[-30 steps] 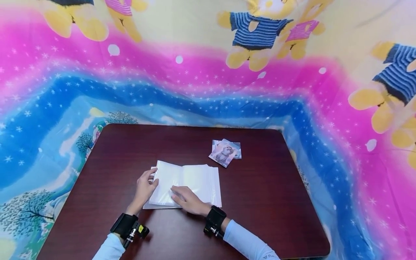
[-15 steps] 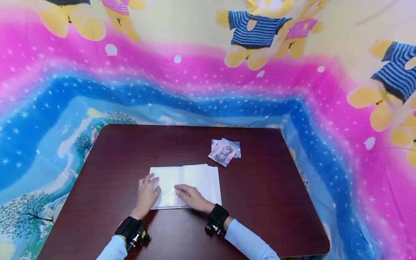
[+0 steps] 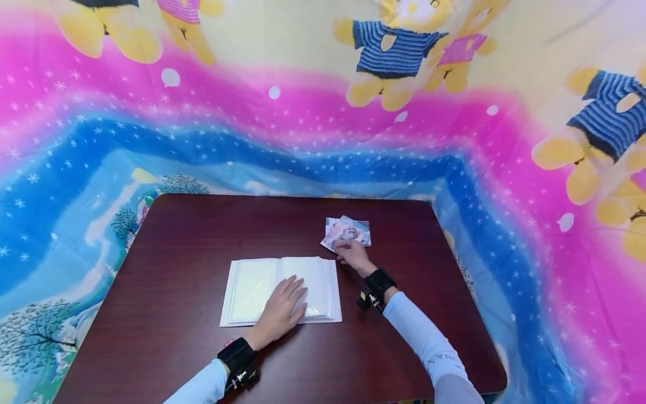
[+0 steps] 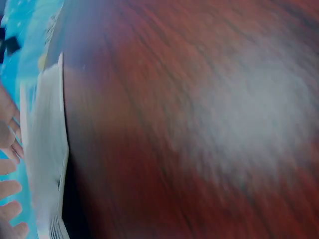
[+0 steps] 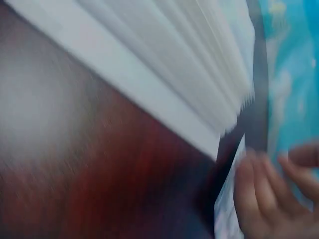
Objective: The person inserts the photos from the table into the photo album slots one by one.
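An open photo album with white, clear-sleeved pages lies on the table. My left hand rests on it near the spine and right page, fingers spread. Beyond the album's right corner, my right hand is at the near edge of a small pile of photos. The top photo has a pinkish animal picture, partly covered by the hand. In the right wrist view the fingers of the right hand are blurred and loosely bent beside a photo; no grip on it shows.
The album and photos lie on a dark reddish-brown table with rounded corners. A patterned cloth with cartoon bears hangs around its back and sides. Black cameras are strapped to both wrists.
The raised left page has been laid flat. My left hand has moved right from the album's left edge to its middle; my right hand has left the pages for the photo pile.
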Demonstrator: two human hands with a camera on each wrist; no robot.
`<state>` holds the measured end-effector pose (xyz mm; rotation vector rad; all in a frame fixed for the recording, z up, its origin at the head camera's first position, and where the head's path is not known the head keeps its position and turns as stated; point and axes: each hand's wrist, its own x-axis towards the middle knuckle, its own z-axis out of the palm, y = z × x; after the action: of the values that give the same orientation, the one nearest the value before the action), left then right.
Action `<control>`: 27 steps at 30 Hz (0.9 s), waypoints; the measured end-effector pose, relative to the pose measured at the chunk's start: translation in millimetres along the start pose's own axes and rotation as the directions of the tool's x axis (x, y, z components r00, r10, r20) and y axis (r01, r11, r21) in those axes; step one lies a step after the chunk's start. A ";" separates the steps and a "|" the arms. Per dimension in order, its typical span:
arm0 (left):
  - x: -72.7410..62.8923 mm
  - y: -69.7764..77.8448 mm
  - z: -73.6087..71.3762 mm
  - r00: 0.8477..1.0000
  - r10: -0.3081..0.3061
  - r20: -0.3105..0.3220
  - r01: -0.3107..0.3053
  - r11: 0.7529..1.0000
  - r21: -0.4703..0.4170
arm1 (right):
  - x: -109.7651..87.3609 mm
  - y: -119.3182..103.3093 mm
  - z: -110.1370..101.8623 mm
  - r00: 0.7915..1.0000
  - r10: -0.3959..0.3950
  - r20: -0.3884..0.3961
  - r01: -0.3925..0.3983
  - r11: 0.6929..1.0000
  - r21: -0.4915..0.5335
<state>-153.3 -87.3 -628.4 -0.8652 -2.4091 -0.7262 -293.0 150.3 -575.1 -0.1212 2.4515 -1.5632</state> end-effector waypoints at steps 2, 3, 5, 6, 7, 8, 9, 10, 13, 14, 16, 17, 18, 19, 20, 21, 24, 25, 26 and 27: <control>-0.8 4.6 3.4 0.999 0.036 0.025 -0.036 0.999 0.006 | 10.2 5.2 -6.6 0.986 0.089 -0.142 -0.105 0.988 -0.113; -1.8 6.8 4.4 0.998 0.049 0.031 -0.050 0.999 0.011 | 13.5 6.9 -8.9 0.973 0.122 -0.197 -0.157 0.972 -0.177; -4.1 10.5 6.8 0.997 0.069 0.026 -0.069 0.997 0.017 | 19.3 10.3 -10.2 0.944 0.175 -0.278 -0.257 0.922 -0.291; -5.2 12.0 7.8 0.997 0.074 0.019 -0.075 0.997 0.020 | 21.8 11.6 -9.5 0.930 0.201 -0.306 -0.299 0.900 -0.317; -6.2 13.4 8.8 0.997 0.077 0.015 -0.077 0.997 0.027 | 24.1 12.4 -8.5 0.917 0.227 -0.327 -0.335 0.883 -0.328; -7.0 14.6 9.7 0.997 0.080 0.011 -0.080 0.996 0.028 | 26.7 13.3 -6.8 0.906 0.251 -0.342 -0.364 0.874 -0.322; -7.6 15.7 10.6 0.996 0.085 0.009 -0.085 0.996 0.030 | 28.8 13.7 -4.5 0.891 0.286 -0.353 -0.396 0.869 -0.296; -8.0 16.7 11.4 0.996 0.089 0.009 -0.090 0.996 0.026 | 31.1 12.9 -2.3 0.873 0.320 -0.369 -0.429 0.863 -0.266; -8.6 19.1 13.1 0.994 0.107 0.019 -0.107 0.994 0.020 | 39.3 11.5 5.3 0.820 0.390 -0.419 -0.497 0.848 -0.185; -8.7 19.7 13.4 0.993 0.112 0.023 -0.112 0.994 0.018 | 42.2 11.6 7.8 0.803 0.408 -0.434 -0.520 0.835 -0.178; -8.6 20.2 13.5 0.993 0.118 0.024 -0.119 0.993 0.019 | 47.2 11.4 12.1 0.772 0.435 -0.464 -0.561 0.810 -0.173; -8.5 20.1 13.3 0.993 0.118 0.023 -0.119 0.993 0.026 | 49.7 11.8 13.8 0.758 0.444 -0.477 -0.578 0.797 -0.175; -8.2 20.1 12.6 0.993 0.114 0.021 -0.115 0.993 0.032 | 51.6 11.9 14.9 0.745 0.453 -0.490 -0.591 0.789 -0.168; -7.7 19.8 11.8 0.994 0.112 0.017 -0.112 0.993 0.039 | 53.3 11.8 15.7 0.734 0.461 -0.498 -0.604 0.779 -0.168; -7.3 19.4 10.7 0.994 0.108 0.013 -0.108 0.993 0.044 | 54.9 11.6 15.9 0.726 0.468 -0.504 -0.615 0.770 -0.172; -6.7 18.9 9.6 0.994 0.105 0.009 -0.105 0.993 0.052 | 56.2 11.0 15.7 0.720 0.476 -0.505 -0.622 0.765 -0.167; -5.2 17.2 6.4 0.995 0.095 0.007 -0.095 0.993 0.067 | 59.4 7.7 13.0 0.719 0.490 -0.493 -0.630 0.758 -0.167; -4.9 16.6 5.9 0.995 0.096 0.008 -0.097 0.993 0.070 | 60.3 6.9 11.7 0.723 0.492 -0.485 -0.630 0.758 -0.171; -4.7 16.1 5.3 0.995 0.095 0.011 -0.096 0.993 0.071 | 60.8 5.6 10.3 0.726 0.494 -0.478 -0.628 0.760 -0.168; -4.7 15.7 5.1 0.995 0.096 0.012 -0.097 0.993 0.071 | 60.8 4.2 9.1 0.730 0.495 -0.472 -0.625 0.763 -0.167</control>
<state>-140.6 -75.8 -630.0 -0.9501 -2.3667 -0.5972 -349.6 132.3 -591.7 0.9164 2.6385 -0.9770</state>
